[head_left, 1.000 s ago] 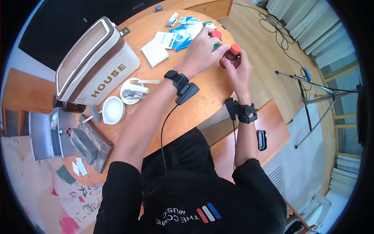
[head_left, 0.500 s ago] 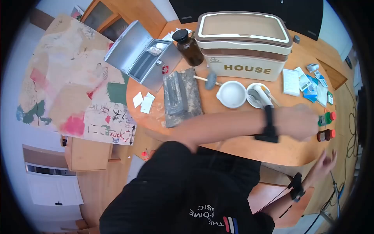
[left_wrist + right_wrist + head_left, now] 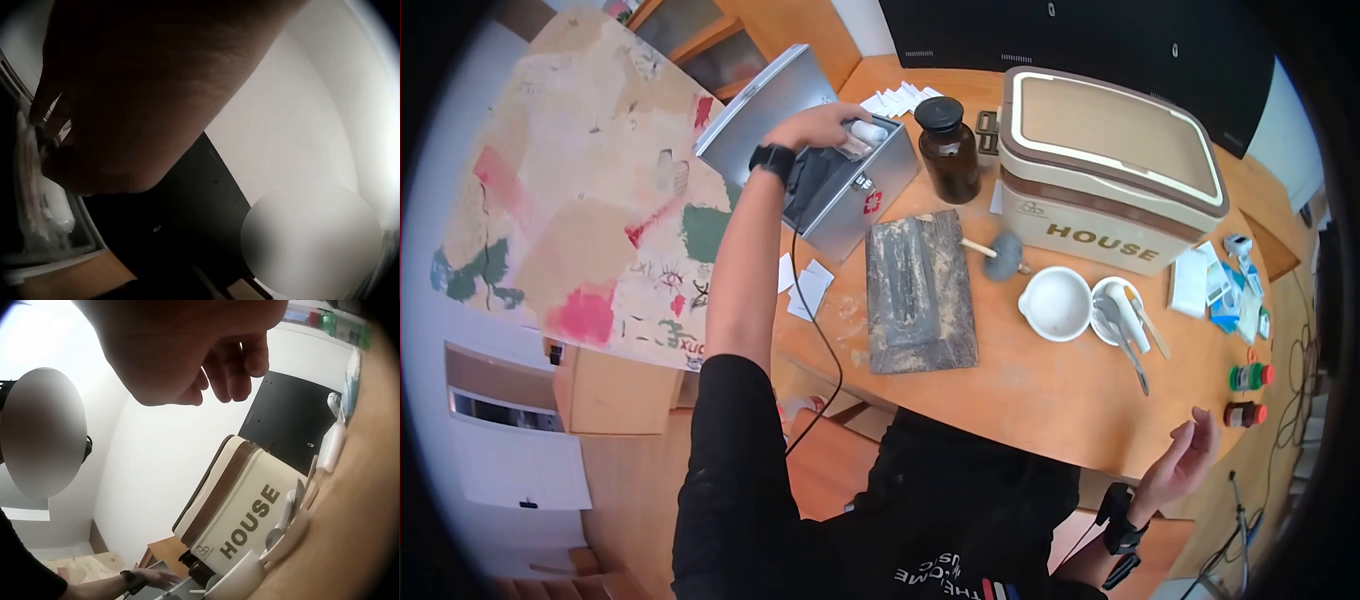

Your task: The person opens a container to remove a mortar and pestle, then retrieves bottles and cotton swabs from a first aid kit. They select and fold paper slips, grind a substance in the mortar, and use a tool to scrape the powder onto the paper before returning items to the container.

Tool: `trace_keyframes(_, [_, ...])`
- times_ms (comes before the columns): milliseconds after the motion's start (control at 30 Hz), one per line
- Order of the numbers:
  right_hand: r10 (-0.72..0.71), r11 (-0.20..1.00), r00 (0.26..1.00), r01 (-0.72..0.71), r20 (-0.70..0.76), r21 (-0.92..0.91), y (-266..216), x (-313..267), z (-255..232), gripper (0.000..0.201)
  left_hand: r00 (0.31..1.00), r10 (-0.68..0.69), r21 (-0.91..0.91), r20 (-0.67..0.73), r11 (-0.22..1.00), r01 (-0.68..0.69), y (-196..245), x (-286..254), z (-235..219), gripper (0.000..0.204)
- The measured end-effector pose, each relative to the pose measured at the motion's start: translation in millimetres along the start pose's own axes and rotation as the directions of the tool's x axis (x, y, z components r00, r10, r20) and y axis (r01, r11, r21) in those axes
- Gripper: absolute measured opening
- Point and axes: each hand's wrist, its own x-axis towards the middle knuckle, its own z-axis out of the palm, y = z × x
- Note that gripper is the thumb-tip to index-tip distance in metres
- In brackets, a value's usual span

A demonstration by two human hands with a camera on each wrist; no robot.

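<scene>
My left hand (image 3: pixel 810 128) reaches into an open silver first-aid box (image 3: pixel 860 215) with a red cross on its front. Its fingers extend over a clear plastic bag (image 3: pixel 855 146) beside a white roll (image 3: pixel 868 132). Close up in the left wrist view, the fingertips are right at the top of the bag (image 3: pixel 28 181). My right hand (image 3: pixel 1185 458) is held off the front right table edge, fingers loosely bent and nothing in them. Nearest to it are a dark red bottle (image 3: pixel 1242 413) and a green bottle (image 3: pixel 1248 377), both with red caps.
A brown jar (image 3: pixel 950 165) and a cream box marked HOUSE (image 3: pixel 1100 235) stand at the back. In front are a grey stone slab (image 3: pixel 955 300), a grey-headed mallet (image 3: pixel 1002 258), a white mortar (image 3: pixel 1055 303) and a dish (image 3: pixel 1103 328) with spoons. Blue-and-white packets (image 3: pixel 1235 290) lie at right.
Both hands were at the red-capped bottles. The left hand has swung left across the table into the first-aid box. The right hand has let go and drawn back; the bottles stay on the table.
</scene>
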Motion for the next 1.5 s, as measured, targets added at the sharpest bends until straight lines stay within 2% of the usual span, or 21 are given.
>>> trace_keyframes(100, [-0.050, 0.997, 0.994, 0.054, 0.099, -0.045, -7, 6, 9, 0.031, 0.971, -0.154, 0.069, 0.185, 0.987, 0.144, 9, 10, 0, 0.063])
trace_keyframes(200, [0.024, 0.999, 0.990, -0.019, 0.135, -0.037, -5, 3, 20, 0.033, 0.934, -0.188, 0.122, 0.302, 0.980, 0.158, 9, 15, -8, 0.071])
trace_keyframes(300, [0.051, 0.998, 0.983, -0.042, 0.177, -0.054, -6, 1, 31, 0.036, 0.927, -0.216, 0.187, 0.307, 0.969, 0.164, -9, 33, -2, 0.068])
trace_keyframes(333, [0.053, 0.997, 0.981, -0.042, 0.186, -0.060, -7, 0, 35, 0.037, 0.929, -0.274, 0.266, 0.248, 0.942, 0.206, 5, 29, -4, 0.068])
trace_keyframes(433, [0.035, 0.998, 0.978, -0.024, 0.204, -0.057, -8, -2, 45, 0.042, 0.892, -0.359, 0.366, 0.275, 0.897, 0.249, 15, 33, -8, 0.067])
trace_keyframes(467, [0.032, 0.999, 0.978, -0.023, 0.206, -0.045, -10, -3, 48, 0.043, 0.908, -0.335, 0.415, 0.253, 0.885, 0.211, 15, 34, -6, 0.063])
trace_keyframes(567, [0.022, 1.000, 0.978, -0.019, 0.209, -0.014, -11, -4, 52, 0.045, 0.893, -0.327, 0.347, 0.308, 0.913, 0.215, 16, 35, -9, 0.056])
trace_keyframes(700, [0.047, 0.999, 0.974, -0.052, 0.221, 0.015, -5, -4, 53, 0.047, 0.947, -0.123, 0.224, 0.298, 0.973, 0.055, 8, 25, -14, 0.050])
trace_keyframes(800, [0.052, 0.999, 0.974, -0.054, 0.218, 0.004, -5, -6, 54, 0.049, 0.939, -0.048, 0.129, 0.339, 0.992, 0.004, -8, 29, -18, 0.050])
trace_keyframes(900, [0.052, 0.999, 0.976, -0.053, 0.213, -0.004, -10, -4, 58, 0.050, 0.882, -0.133, 0.086, 0.452, 0.991, 0.106, 3, 30, -23, 0.048])
trace_keyframes(1000, [0.064, 0.998, 0.977, -0.062, 0.206, -0.014, -13, -4, 57, 0.050, 0.892, -0.220, 0.196, 0.396, 0.969, 0.152, 8, 33, -18, 0.044])
trace_keyframes(1100, [0.072, 0.997, 0.975, -0.068, 0.210, -0.029, -10, -6, 58, 0.050, 0.901, -0.162, 0.207, 0.402, 0.975, 0.083, 8, 38, -18, 0.044])
trace_keyframes(1200, [0.082, 0.996, 0.973, -0.071, 0.217, -0.056, -9, -7, 61, 0.050, 0.857, -0.198, 0.142, 0.475, 0.979, 0.147, 5, 47, -20, 0.045])
trace_keyframes(1300, [0.068, 0.996, 0.973, -0.053, 0.221, -0.073, -8, -6, 60, 0.049, 0.815, -0.261, 0.163, 0.518, 0.965, 0.206, 9, 54, -21, 0.045])
trace_keyframes(1333, [0.058, 0.996, 0.973, -0.043, 0.223, -0.073, -7, -6, 59, 0.049, 0.823, -0.230, 0.195, 0.519, 0.970, 0.149, 8, 54, -22, 0.045])
trace_keyframes(1467, [0.064, 0.997, 0.975, -0.055, 0.214, -0.049, -5, -3, 61, 0.049, 0.811, -0.190, 0.148, 0.554, 0.981, 0.129, 1, 53, -31, 0.048])
trace_keyframes(1500, [0.054, 0.998, 0.974, -0.045, 0.222, -0.048, -2, -4, 63, 0.049, 0.835, -0.183, 0.138, 0.520, 0.982, 0.129, -1, 52, -35, 0.049])
